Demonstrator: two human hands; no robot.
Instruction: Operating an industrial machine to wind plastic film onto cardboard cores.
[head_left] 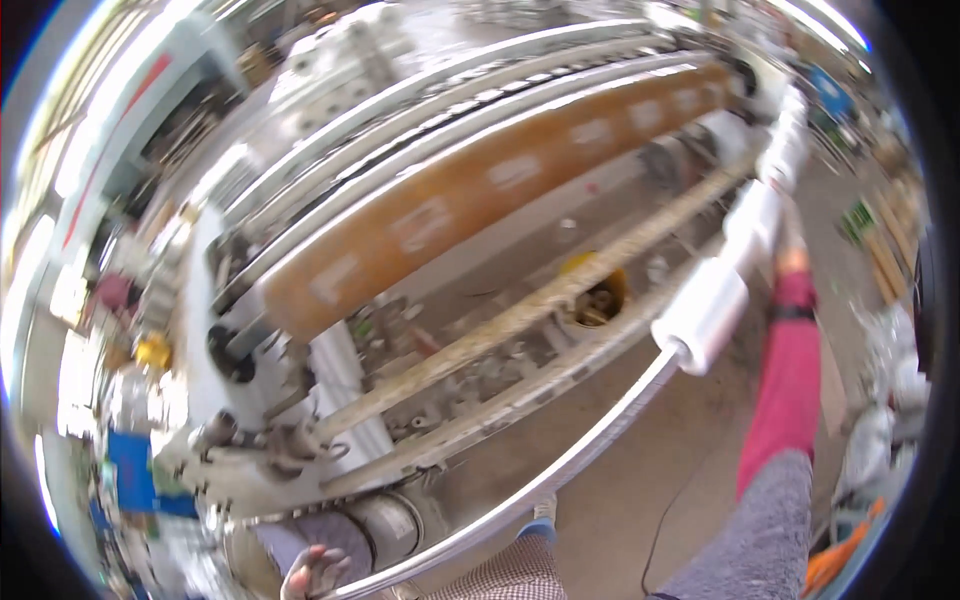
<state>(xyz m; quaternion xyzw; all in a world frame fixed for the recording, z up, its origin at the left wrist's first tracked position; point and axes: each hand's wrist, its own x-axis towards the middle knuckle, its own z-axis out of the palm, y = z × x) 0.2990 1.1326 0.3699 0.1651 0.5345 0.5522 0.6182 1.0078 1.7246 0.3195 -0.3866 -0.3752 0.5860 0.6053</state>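
Note:
A long silvery metal rod [590, 433] runs slantwise from the bottom edge toward the upper right. Several rolls of clear plastic film [703, 316] sit in a row on its far part. Low at the left, my left hand [318, 570] has its fingers curled at the rod's near end. My right hand [791, 240] reaches far forward and holds the film rolls from their right side. The rolls hide most of its fingers, and it is blurred. A red cuff and dark band show at that wrist.
A long machine [240, 470] with a wide brown roller [450, 205] stands ahead, a crossbar [500, 330] before it. Inside its frame is a yellow bucket [612, 285]. A drum-like roll [385, 527] lies at lower left. Plastic bags [868, 445] and boards [885, 245] line the right.

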